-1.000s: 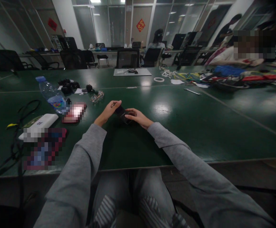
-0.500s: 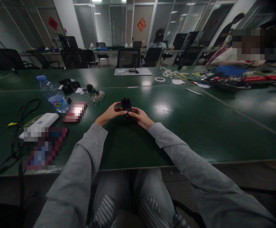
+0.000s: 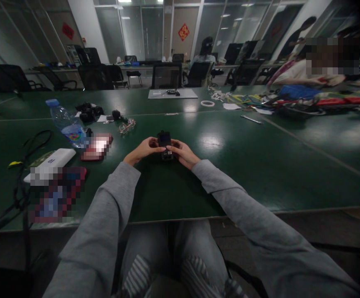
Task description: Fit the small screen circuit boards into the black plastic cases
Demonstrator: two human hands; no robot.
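Note:
Between my two hands is a small black device point(image 3: 164, 140) with a dark screen on its upper part and pale markings near its lower end. My left hand point(image 3: 147, 149) grips its left side, thumb across the front. From the right, my right hand point(image 3: 181, 151) holds it the same way, and the two thumb tips nearly meet below the screen. My fingers behind the device are partly hidden. It is just above or on the green table point(image 3: 174, 190); I cannot tell if it touches.
Left of my hands are a plastic bottle point(image 3: 66, 124), two phones, a white power bank point(image 3: 51, 164), cables and eyeglasses point(image 3: 127, 126). A wrench point(image 3: 251, 119), a tape roll point(image 3: 207, 103) and a grey tray point(image 3: 155, 94) lie farther off. A person sits at the far right by cords.
The device has tilted back and dropped slightly, so its lower face with the pale markings shows more. Both my hands still hold it.

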